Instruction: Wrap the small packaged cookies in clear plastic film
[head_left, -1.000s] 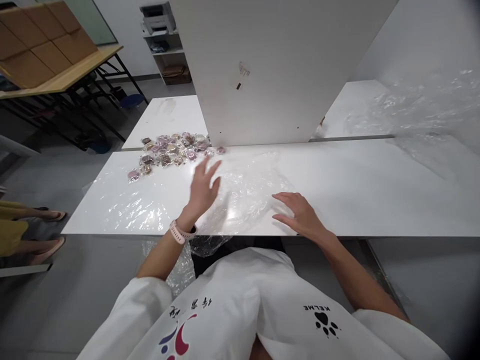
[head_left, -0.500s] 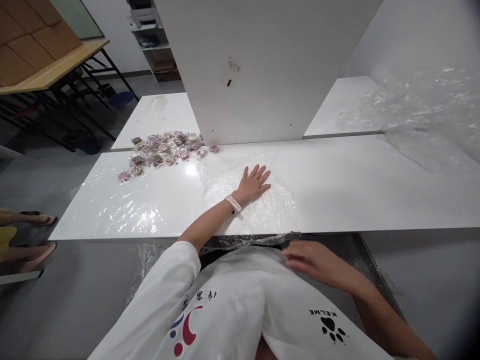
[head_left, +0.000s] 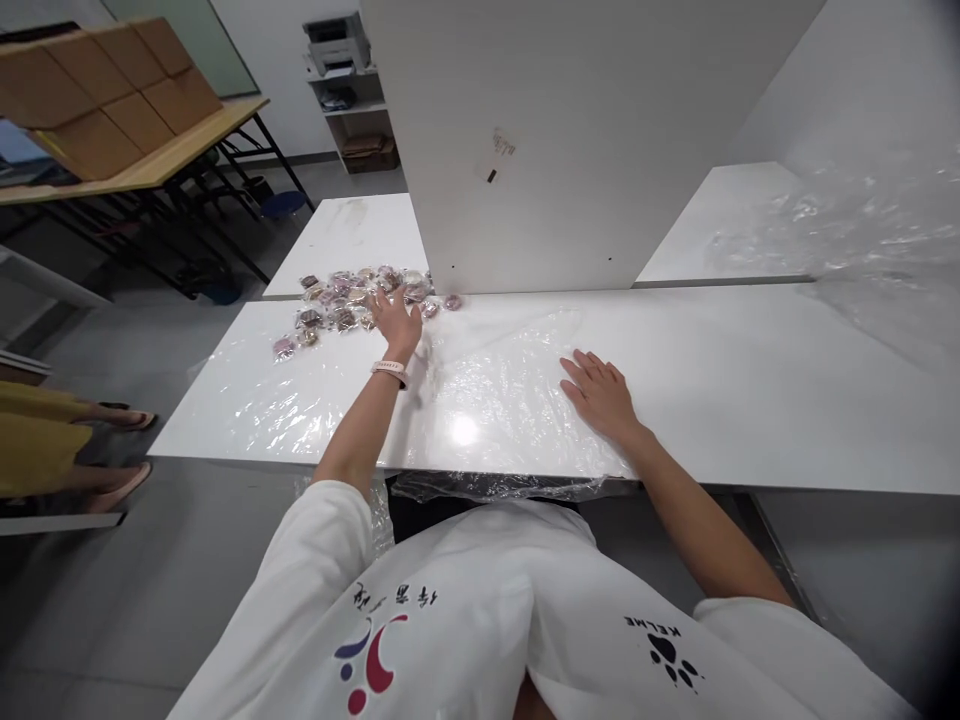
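My left hand [head_left: 397, 322] reaches over the near right part of a pile of small wrapped pieces [head_left: 343, 293], pink, brown and cream in clear wrappers. Its fingers are spread, and I see nothing held in them. My right hand [head_left: 599, 395] lies with fingers out on the right edge of a clear plastic sheet [head_left: 510, 385], which is spread on the white table [head_left: 750, 390] in front of me. Some of the sheet hangs over the table's near edge. The kind of the wrapped pieces is too small to make out.
A tall white panel [head_left: 570, 140] rises from the table's far side. Crumpled clear plastic [head_left: 885, 230] lies at the right. Cardboard boxes [head_left: 127, 95] stand on a wooden table [head_left: 172, 160] at the far left. Another person's legs [head_left: 97, 480] show at the left.
My left hand has gone from the middle of the plastic sheet leftward to the wrapped pieces. My right hand has risen from below the table edge onto the sheet. The view has shifted slightly left.
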